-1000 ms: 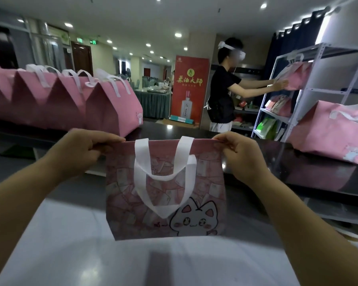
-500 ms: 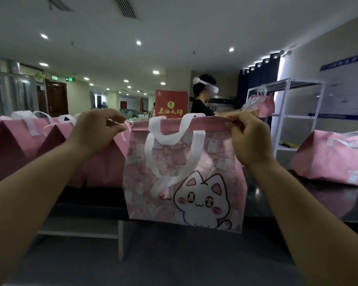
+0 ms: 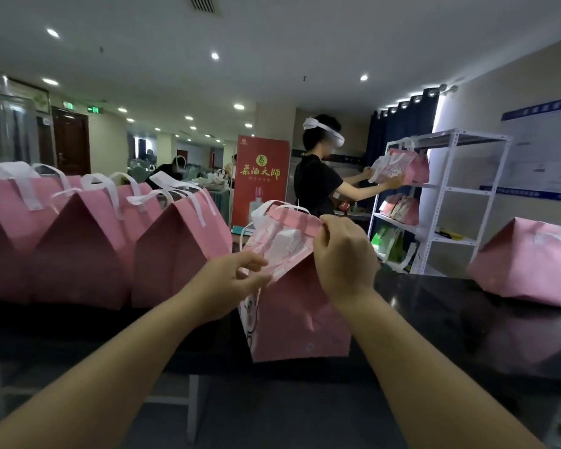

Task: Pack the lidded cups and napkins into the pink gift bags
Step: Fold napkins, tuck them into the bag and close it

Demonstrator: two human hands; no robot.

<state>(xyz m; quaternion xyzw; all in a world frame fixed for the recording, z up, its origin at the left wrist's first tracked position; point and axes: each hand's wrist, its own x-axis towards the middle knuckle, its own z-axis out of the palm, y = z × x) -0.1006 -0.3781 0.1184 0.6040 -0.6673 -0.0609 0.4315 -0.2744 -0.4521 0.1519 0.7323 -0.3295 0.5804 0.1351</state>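
Observation:
A pink gift bag (image 3: 298, 312) with white handles stands on the dark counter (image 3: 467, 319), turned so its plain side faces me. My right hand (image 3: 344, 257) pinches the bag's top rim. My left hand (image 3: 230, 283) pinches the near flap of the same rim, fingers partly spread. The bag's top is folded over. No cups or napkins are visible; the bag's inside is hidden.
Three pink bags (image 3: 88, 244) stand in a row on the counter's left. Another pink bag (image 3: 528, 267) lies at the right. Behind, a person (image 3: 318, 176) places a bag on a white shelf rack (image 3: 444, 202). A red banner (image 3: 261, 183) stands beyond.
The bag has come down from mid-air onto the counter and turned its cat face away to the left. Both hands moved closer together at its top rim.

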